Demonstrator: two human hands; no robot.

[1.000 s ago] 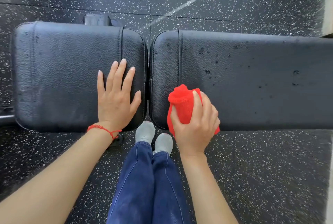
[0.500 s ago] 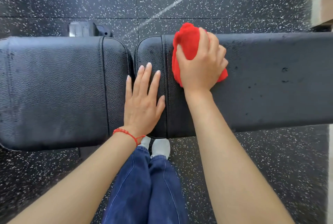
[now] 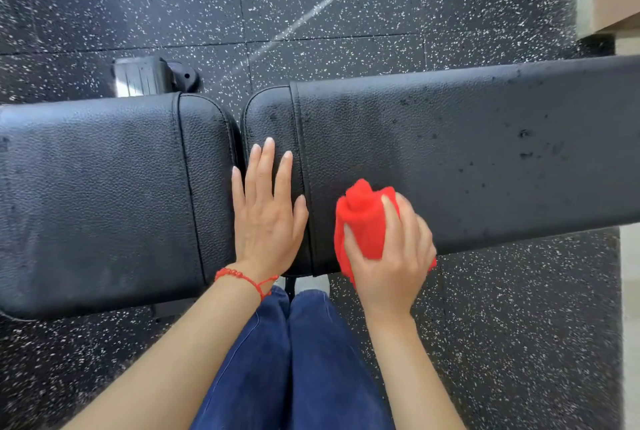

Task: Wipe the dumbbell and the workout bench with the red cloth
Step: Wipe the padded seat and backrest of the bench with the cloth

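Bunched in the curled fingers of the right hand [image 3: 389, 249], the red cloth [image 3: 363, 221] is pressed against the near edge of the workout bench [image 3: 467, 152], on its long pad. Being soft and light, the cloth is judged best held wadded, as it is. The left hand [image 3: 268, 218] is laid flat, fingers straight, across the gap between the pads; no dumbbell is seen.
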